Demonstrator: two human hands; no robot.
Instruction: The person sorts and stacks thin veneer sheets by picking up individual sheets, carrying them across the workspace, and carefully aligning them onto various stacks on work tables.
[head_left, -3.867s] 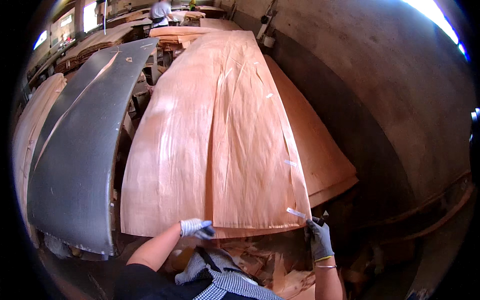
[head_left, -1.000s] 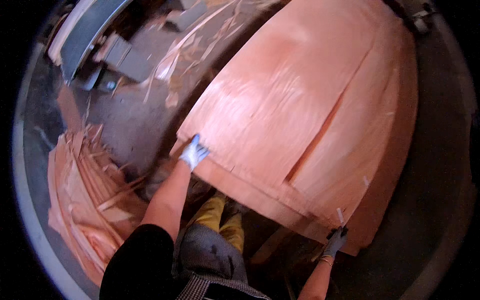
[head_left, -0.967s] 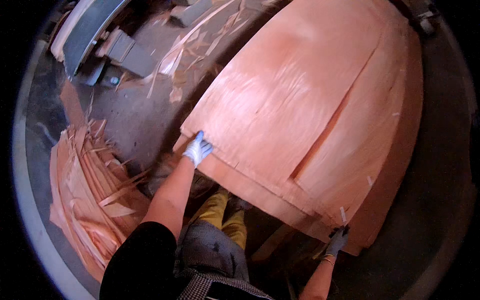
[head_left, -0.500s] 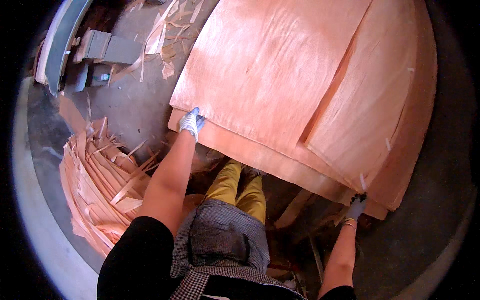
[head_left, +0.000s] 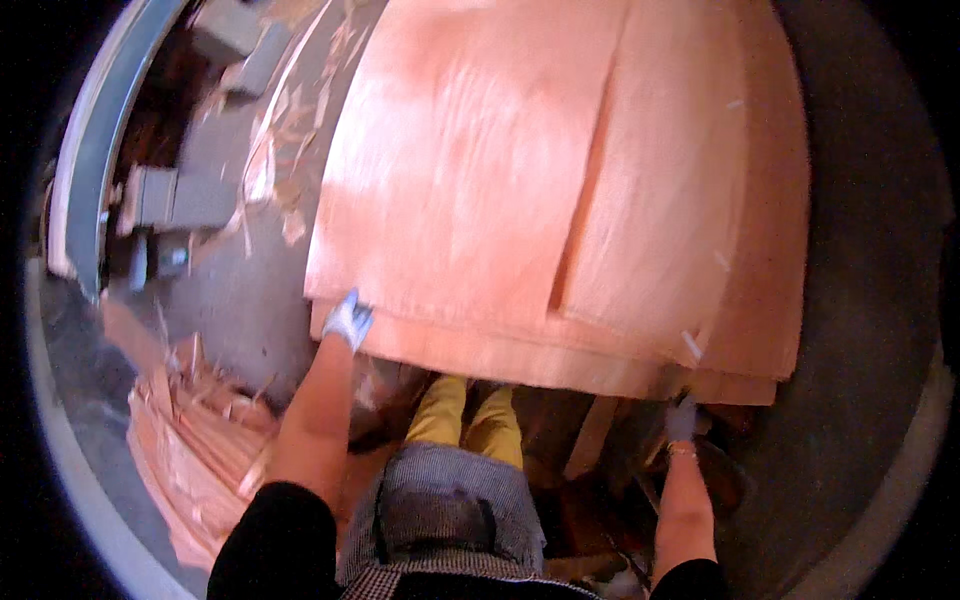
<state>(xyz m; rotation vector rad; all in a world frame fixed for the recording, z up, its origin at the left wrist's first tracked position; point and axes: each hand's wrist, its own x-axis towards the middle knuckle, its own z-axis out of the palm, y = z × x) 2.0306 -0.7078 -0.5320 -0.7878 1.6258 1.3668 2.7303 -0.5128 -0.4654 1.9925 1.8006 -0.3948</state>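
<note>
A stack of thin reddish wood veneer sheets [head_left: 450, 190] spreads out in front of me. My left hand [head_left: 348, 320], in a white glove with bluish fingertips, is closed on the near left edge of the top veneer sheet, thumb on top. At the near right edge, my right hand [head_left: 682, 415] wears a grey glove and grips the sheet by its corner; its fingers are partly blurred. A narrower veneer piece [head_left: 655, 190] lies on the right part of the stack, leaving a dark slit along its left side. Several short white strips [head_left: 692, 346] show near the right side.
A heap of torn veneer strips [head_left: 200, 440] lies on the floor at my left. More scraps [head_left: 262, 170] are scattered beyond it, near grey blocks [head_left: 180, 198]. A long pale-edged panel [head_left: 105, 150] stands at the far left. My legs in yellow trousers [head_left: 440, 410] are close to the stack's near edge.
The stack and both hands appear shifted left in the view, and the near edge sits more level. The left hand is lower in view, still on the sheet's edge. The picture is more blurred.
</note>
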